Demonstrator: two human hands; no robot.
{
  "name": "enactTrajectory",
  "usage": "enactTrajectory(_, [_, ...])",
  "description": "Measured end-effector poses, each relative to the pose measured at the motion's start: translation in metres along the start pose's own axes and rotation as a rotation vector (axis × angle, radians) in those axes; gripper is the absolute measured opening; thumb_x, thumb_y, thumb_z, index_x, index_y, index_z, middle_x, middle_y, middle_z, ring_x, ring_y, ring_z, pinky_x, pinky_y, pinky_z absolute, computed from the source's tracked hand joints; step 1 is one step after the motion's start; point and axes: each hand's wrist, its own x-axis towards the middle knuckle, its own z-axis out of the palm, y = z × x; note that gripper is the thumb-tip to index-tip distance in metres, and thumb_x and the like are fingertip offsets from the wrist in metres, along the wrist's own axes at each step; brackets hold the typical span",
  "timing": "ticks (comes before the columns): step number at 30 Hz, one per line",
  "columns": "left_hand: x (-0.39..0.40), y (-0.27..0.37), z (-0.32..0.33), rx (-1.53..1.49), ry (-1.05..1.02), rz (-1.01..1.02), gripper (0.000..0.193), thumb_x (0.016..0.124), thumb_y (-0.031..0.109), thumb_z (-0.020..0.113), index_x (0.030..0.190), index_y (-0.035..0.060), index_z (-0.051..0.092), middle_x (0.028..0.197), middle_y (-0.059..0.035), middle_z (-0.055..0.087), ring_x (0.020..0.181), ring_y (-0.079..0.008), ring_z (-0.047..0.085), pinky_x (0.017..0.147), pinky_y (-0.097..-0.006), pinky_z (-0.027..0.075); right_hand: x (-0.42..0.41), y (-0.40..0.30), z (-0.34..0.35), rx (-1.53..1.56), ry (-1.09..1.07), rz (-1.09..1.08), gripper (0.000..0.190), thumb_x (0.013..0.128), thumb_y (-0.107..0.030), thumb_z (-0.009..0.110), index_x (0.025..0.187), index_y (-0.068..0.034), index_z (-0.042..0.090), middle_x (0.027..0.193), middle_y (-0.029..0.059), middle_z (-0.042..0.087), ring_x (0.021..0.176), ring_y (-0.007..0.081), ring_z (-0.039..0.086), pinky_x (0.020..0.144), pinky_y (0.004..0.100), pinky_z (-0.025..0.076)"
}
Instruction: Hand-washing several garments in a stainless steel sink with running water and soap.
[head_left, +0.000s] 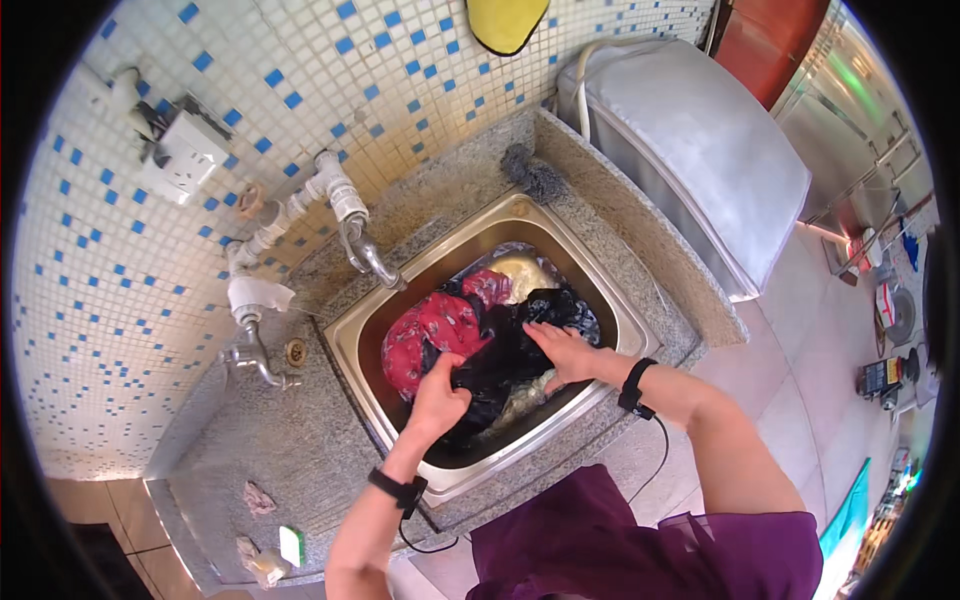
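Observation:
A stainless steel sink (491, 480) holds wet clothes: a black garment (506, 352) in the middle and a red patterned cloth (431, 334) at the left. Pale yellowish material (525, 276) shows at the back of the basin. My left hand (442, 394) is closed on a part of the black garment near the red cloth. Spread on the same garment's right side is my right hand (562, 351), palm down, thumb apart from the fingers. Both wrists wear black bands with cables. A metal faucet (371, 255) points over the basin's upper left edge.
A second faucet (259, 356) is at the left, near a drain (296, 351) in the stone counter (247, 435). Dark mesh (534, 174) lies behind the sink. A grey-covered appliance (690, 142) stands beyond the right ledge. A green-and-white item (291, 546) lies at lower left.

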Motion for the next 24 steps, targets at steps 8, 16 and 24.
enactTrajectory(8, [-0.064,0.119,-0.071,-0.376,0.156,0.164,0.035,0.072,-0.012,0.045,0.103,-0.0003,0.053,0.092,0.0005,0.057,0.085,-0.0059,0.055,0.073,-0.0194,0.044,0.015,-0.129,0.016,0.289,0.346,0.113,0.138,0.053,-0.046,0.092,0.155,-0.015,0.003,0.16,0.0183,0.011,0.148,0.0385,0.014,0.11,0.0669,0.017])
enactTrajectory(16, [-0.168,0.07,-0.136,-0.429,0.232,0.183,0.036,0.069,-0.013,0.046,0.102,0.0006,0.054,0.094,0.0004,0.056,0.086,-0.0066,0.053,0.074,-0.0195,0.042,0.067,-0.197,0.052,0.848,0.823,-0.221,0.062,0.071,-0.002,0.074,0.128,-0.013,0.054,0.107,0.0119,0.069,0.099,0.0242,0.068,0.086,0.031,0.051])
enactTrajectory(24, [-0.227,-0.198,-0.175,-0.788,0.33,-0.265,0.034,0.082,0.004,0.052,0.116,0.0089,0.051,0.107,-0.0029,0.055,0.098,-0.0152,0.054,0.074,-0.033,0.051,0.104,-0.295,0.061,0.581,0.999,-0.046,0.05,0.069,-0.008,0.075,0.118,-0.01,0.062,0.104,0.0171,0.069,0.101,0.0335,0.066,0.089,0.0385,0.05])
